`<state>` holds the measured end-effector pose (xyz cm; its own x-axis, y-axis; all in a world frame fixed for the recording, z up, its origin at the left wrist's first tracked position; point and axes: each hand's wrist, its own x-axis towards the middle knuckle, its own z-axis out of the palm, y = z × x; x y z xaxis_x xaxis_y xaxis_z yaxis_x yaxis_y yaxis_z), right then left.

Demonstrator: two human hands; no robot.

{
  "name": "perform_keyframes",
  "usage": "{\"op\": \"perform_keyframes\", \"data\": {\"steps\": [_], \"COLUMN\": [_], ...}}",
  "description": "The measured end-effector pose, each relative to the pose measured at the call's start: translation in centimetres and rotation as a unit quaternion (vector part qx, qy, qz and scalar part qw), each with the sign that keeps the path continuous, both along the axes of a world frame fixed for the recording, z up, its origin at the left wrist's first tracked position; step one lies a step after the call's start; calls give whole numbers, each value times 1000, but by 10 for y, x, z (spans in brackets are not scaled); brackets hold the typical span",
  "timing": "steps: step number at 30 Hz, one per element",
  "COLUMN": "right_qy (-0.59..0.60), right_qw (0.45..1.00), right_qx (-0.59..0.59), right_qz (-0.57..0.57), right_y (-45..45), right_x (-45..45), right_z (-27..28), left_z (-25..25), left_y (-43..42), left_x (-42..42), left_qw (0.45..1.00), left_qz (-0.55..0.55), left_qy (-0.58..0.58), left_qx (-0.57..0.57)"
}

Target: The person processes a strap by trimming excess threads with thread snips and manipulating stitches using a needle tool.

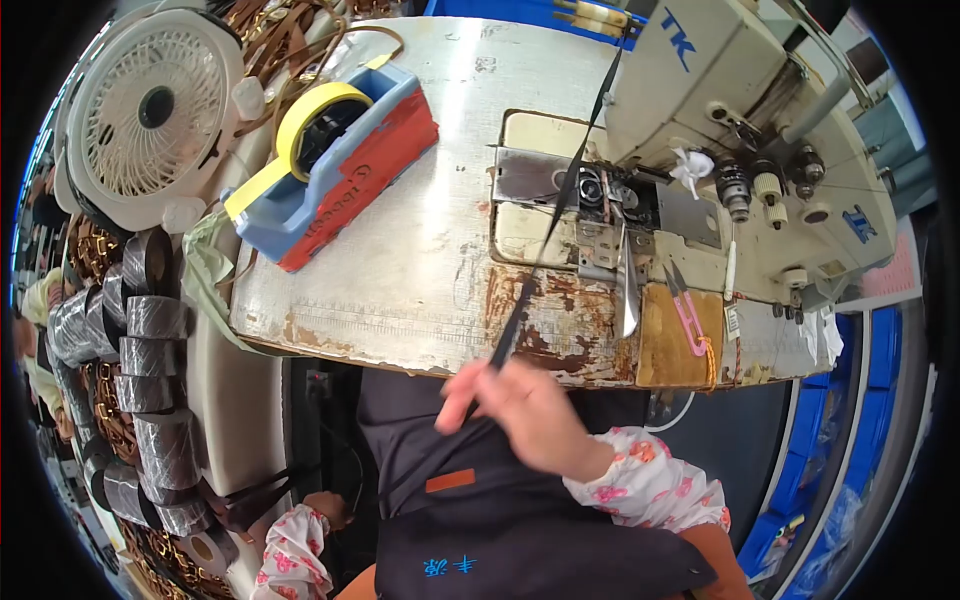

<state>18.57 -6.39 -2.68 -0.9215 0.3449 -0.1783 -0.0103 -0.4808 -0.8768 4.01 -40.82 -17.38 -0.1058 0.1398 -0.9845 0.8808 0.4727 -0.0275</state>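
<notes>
My right hand [535,415] is in front of the table edge, its thumb and fingers closed on a narrow black strip [568,185]. The strip stretches taut and slanting up across the sewing machine bed [530,235] toward the far side. Low at the left, beside the apron [430,420], hangs my left hand [328,508]. Its fingers are mostly hidden in shadow, so what it holds does not show. Dark brown straps [262,490] lie just left of it. The sewing machine head [690,70] stands at the upper right.
Pink-handled thread snips [686,310] lie on the table's right front. A blue tape dispenser [345,170] with yellow tape and a white fan [150,110] stand at the left. Several plastic-wrapped rolls [165,450] are stacked below the fan. Blue bins [800,430] line the right side.
</notes>
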Motion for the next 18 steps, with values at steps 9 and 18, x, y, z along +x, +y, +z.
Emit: {"op": "perform_keyframes", "data": {"steps": [9, 18], "right_qy": [28, -33], "right_qw": [874, 942], "right_qx": [320, 278], "right_qz": [365, 186], "right_y": [-69, -49], "right_x": [10, 7], "right_z": [-54, -27], "left_z": [132, 206], "left_y": [170, 302], "left_x": [-13, -41], "left_qw": [719, 388], "left_qz": [376, 513], "left_qy": [-332, -466], "left_qx": [482, 607]}}
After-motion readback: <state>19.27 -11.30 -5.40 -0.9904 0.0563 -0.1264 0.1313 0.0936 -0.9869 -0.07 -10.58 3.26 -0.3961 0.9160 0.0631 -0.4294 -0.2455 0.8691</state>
